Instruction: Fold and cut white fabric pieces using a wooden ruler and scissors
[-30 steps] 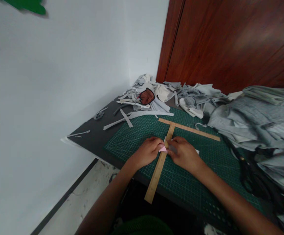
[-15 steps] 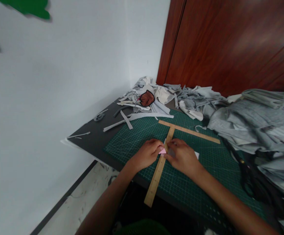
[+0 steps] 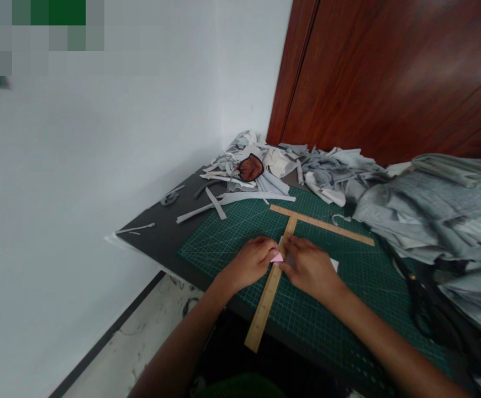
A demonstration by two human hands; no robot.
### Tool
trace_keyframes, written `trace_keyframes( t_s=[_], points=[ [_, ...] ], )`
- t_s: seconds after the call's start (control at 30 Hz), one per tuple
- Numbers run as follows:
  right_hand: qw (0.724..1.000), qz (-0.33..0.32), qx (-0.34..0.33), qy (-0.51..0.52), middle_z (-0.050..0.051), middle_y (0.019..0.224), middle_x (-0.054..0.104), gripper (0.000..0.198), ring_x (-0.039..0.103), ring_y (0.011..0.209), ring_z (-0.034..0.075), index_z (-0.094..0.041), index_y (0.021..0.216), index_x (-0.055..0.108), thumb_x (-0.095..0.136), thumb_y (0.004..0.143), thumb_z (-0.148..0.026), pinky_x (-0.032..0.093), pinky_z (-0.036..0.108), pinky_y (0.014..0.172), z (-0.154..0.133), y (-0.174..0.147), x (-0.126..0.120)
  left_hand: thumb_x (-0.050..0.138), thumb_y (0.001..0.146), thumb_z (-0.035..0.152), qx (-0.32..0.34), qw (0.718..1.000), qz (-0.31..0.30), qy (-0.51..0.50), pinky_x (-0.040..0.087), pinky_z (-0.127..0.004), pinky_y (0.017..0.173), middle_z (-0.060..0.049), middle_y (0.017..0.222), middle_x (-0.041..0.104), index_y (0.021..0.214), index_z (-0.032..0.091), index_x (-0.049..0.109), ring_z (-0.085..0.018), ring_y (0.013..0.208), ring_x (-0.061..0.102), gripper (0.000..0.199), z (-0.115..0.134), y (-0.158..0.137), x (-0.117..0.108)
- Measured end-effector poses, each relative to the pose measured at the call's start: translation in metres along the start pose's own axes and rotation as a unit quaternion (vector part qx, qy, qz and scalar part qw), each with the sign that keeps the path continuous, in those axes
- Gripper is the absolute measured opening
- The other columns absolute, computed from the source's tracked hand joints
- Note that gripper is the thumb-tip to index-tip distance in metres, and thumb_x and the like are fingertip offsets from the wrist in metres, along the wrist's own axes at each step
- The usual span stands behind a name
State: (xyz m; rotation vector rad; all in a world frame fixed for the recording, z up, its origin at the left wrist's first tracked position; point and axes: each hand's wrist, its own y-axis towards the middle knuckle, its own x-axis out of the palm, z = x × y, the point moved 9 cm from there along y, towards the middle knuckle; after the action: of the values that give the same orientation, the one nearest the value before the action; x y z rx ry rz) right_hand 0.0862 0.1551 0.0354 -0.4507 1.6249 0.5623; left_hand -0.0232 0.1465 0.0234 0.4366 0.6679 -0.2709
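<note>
A wooden ruler (image 3: 265,301) runs toward me over the green cutting mat (image 3: 219,246), its near end sticking out past the table edge. My right hand (image 3: 312,270) presses down on it, thumb and fingertips resting along the wood. Under that hand lies a white piece (image 3: 334,265), mostly covered; paper or cloth, I cannot tell. My left hand (image 3: 253,262) pinches a small pink piece (image 3: 278,257) against the ruler's left side. Whether the pink part belongs to the white piece is hidden by the fingers.
Another wooden ruler strip (image 3: 327,225) crosses the first one's far end like a T. Black scissors (image 3: 418,298) lie at the right, beside heaped grey cloth (image 3: 426,202). Fabric scraps (image 3: 277,161) and a brown, black-edged piece (image 3: 250,167) lie at the back, near the wall.
The whole view has shifted very slightly. Both hands, the ruler and the pink piece keep nearly the same places relative to each other.
</note>
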Motion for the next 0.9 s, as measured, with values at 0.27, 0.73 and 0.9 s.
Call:
trace_keyframes(
  t_s=[0.27,0.73,0.9],
  points=[
    [1.0,0.007,-0.004,-0.001,0.02,0.134,0.067,0.037,0.065,0.119,0.035,-0.012,0.122,0.068,0.064,0.095,-0.038,0.053,0.045,0.099,-0.0012,-0.0007,-0.0014,0.044,0.104,0.021,0.002,1.0,0.003,0.002,0.048,-0.036,0.096,-0.004,0.102,0.07,0.102,0.021,0.062,-0.02,0.101,0.065,0.018,-0.0005,0.0001,0.0001],
    [1.0,-0.008,0.006,0.005,0.017,0.131,0.069,0.036,0.063,0.12,0.034,-0.016,0.119,0.069,0.063,0.095,-0.041,0.052,0.044,0.099,-0.0007,-0.0002,-0.0025,0.044,0.104,0.022,-0.013,1.0,-0.002,-0.01,0.049,-0.037,0.099,-0.005,0.105,0.07,0.104,0.022,0.062,-0.021,0.105,0.064,0.018,-0.0041,-0.0012,0.0],
    [1.0,-0.014,0.005,-0.003,0.017,0.127,0.07,0.038,0.062,0.121,0.034,-0.015,0.119,0.068,0.062,0.095,-0.044,0.05,0.042,0.1,-0.0012,0.0002,-0.0019,0.043,0.105,0.024,-0.027,0.999,-0.002,-0.019,0.048,-0.037,0.099,-0.005,0.107,0.07,0.105,0.021,0.062,-0.021,0.106,0.063,0.02,-0.0048,-0.0021,-0.0016]
  ],
)
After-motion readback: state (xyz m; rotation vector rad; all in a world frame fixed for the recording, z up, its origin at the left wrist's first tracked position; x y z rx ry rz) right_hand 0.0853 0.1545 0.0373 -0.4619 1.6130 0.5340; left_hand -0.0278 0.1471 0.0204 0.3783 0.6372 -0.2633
